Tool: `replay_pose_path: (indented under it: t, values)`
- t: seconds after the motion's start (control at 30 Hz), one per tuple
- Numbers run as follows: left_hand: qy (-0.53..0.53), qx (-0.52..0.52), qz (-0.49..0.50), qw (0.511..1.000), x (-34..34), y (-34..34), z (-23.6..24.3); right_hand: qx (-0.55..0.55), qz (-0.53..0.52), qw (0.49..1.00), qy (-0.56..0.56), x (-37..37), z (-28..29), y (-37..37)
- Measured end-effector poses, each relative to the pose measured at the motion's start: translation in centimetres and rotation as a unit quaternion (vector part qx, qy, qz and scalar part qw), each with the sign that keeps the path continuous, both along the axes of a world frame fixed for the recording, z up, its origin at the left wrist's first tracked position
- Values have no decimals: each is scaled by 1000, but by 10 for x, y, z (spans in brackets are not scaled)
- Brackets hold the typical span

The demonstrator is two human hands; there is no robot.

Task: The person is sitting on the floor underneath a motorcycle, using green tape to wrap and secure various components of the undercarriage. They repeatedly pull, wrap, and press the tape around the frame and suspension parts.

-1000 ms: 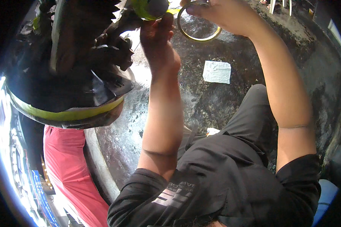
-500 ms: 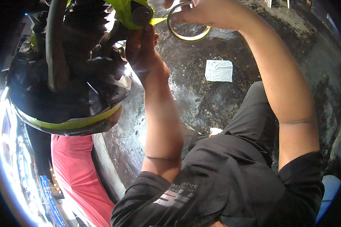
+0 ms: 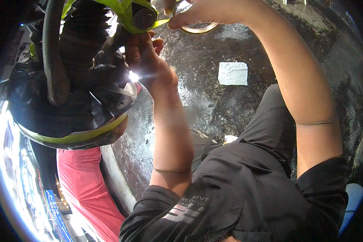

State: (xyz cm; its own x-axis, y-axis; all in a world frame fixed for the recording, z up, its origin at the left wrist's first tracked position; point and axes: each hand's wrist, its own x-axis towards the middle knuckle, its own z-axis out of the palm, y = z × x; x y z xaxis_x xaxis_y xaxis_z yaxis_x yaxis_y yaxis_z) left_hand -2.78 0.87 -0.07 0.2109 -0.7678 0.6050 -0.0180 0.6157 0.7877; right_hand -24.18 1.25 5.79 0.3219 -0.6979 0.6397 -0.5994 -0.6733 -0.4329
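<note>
While our left hand [image 3: 149, 60] presses the black-wrapped machine part [image 3: 72, 101], we tape it.
At twelve o'clock, our right hand [image 3: 205, 12] pinches yellow-green tape [image 3: 127, 10] off a tape roll [image 3: 197, 27]; left fingers lie spread against the wrapping.

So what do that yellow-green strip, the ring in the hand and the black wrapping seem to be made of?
The yellow-green strip looks like thin glossy adhesive tape: it runs taut and flat toward the roll. The ring in the right hand seems a translucent tape roll. The black wrapping looks like plastic film, crinkled and shiny. The left hand touches it.
</note>
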Motion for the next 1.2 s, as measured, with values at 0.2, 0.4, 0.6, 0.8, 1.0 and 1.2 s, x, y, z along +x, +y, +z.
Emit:
replay_pose_path:
  t: [0.2, 0.4, 0.6, 0.8, 1.0, 1.2]
  values:
    - [-19, -22, -35, 999, -16, 5, -2, 20, -113, 993, 22, 10, 15, 11]
    - [-161, -155, 88, 971, -16, 25, -18, -132, -176, 975, 19, 24, -11, -1]
    - [-167, -167, 88, 968, -17, 23, -4, -181, -207, 961, 16, 24, -6, 11]
    - [-266, -304, 263, 876, -4, -8, -10, -144, -232, 960, 57, 22, 3, 10]
    - [-297, -256, 330, 858, -14, -14, 6, -137, -230, 963, 34, 19, 11, 21]
    - [-194, -264, 219, 919, -18, -24, 3, -99, -213, 971, 32, 16, 27, 24]
